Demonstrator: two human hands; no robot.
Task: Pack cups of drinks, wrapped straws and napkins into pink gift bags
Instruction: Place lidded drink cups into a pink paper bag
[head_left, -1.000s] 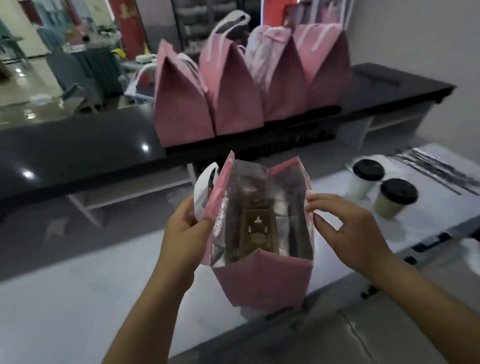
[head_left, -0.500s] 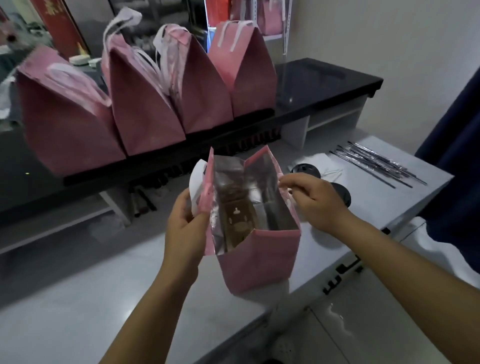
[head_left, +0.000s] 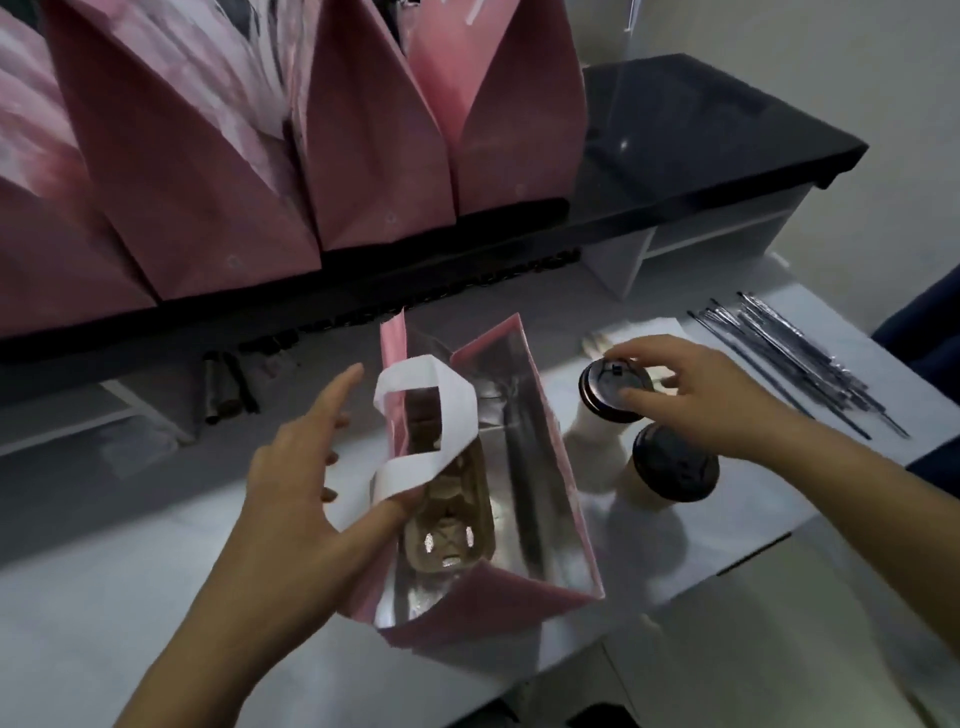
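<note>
An open pink gift bag (head_left: 483, 608) with a silver lining stands on the white counter (head_left: 130, 597). A brown cup carrier (head_left: 452, 525) lies in its bottom. My left hand (head_left: 306, 478) rests against the bag's left side, fingers spread, thumb under the white handle (head_left: 441, 410). Right of the bag stand two white cups with black lids. My right hand (head_left: 696, 400) grips the lid of the farther cup (head_left: 608, 395) from above. The nearer cup (head_left: 670, 467) stands free. Wrapped straws (head_left: 800, 358) lie at the far right.
Several closed pink gift bags (head_left: 363, 156) stand in a row on the black shelf (head_left: 701, 150) behind the counter. White napkins (head_left: 644, 332) lie beyond the cups. A dark blue cloth (head_left: 930, 322) hangs at the right edge.
My right hand left the bag's right rim and moved right onto the farther cup's lid. My left hand opened from gripping the bag's left rim. The view tilted down and right.
</note>
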